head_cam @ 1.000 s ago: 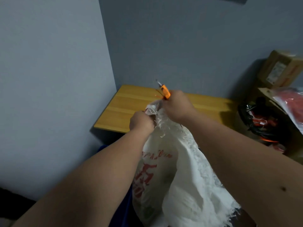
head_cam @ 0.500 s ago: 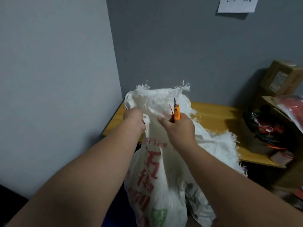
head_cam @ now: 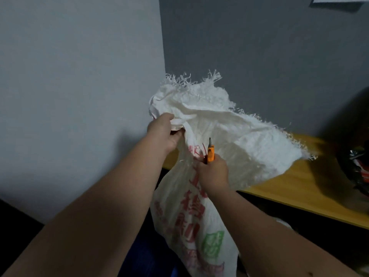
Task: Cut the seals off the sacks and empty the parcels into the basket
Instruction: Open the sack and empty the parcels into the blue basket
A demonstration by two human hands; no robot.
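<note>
Left grip (head_cam: 162,132) on sack (head_cam: 225,124), right (head_cam: 213,172) on cutter (head_cam: 210,153)

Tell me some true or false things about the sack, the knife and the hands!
1. The left hand grips the white sack near its frayed top. True.
2. The right hand holds a blue knife. False: the cutter is orange.
3. The sack has red writing on it. True.
4. The sack lies flat on the wooden table. False: both hands hold it up.
</note>
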